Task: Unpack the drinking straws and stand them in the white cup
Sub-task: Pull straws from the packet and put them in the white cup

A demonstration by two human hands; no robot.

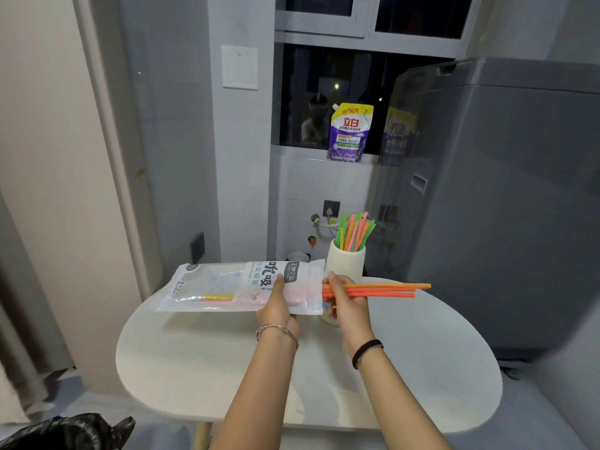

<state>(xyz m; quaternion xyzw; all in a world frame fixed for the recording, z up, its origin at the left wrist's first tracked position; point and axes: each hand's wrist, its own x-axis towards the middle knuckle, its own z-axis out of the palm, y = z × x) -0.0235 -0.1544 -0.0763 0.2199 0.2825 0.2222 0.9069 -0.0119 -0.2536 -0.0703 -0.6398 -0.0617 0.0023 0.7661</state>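
My left hand [278, 306] holds the clear straw bag [227, 285] level above the table, gripping it near its open right end. A few coloured straws still show inside the bag at its lower left. My right hand [345, 303] pinches a small bunch of orange and red straws [386, 290] that stick out sideways to the right, just outside the bag's mouth. The white cup [345, 263] stands behind my right hand at the table's far edge, with several green, orange and pink straws upright in it.
The white oval table [422, 368] lies under both arms. A grey washing machine [503, 206] stands close on the right. A purple detergent pouch [350, 133] sits on the window sill. A black rubbish bag [65, 433] lies at bottom left.
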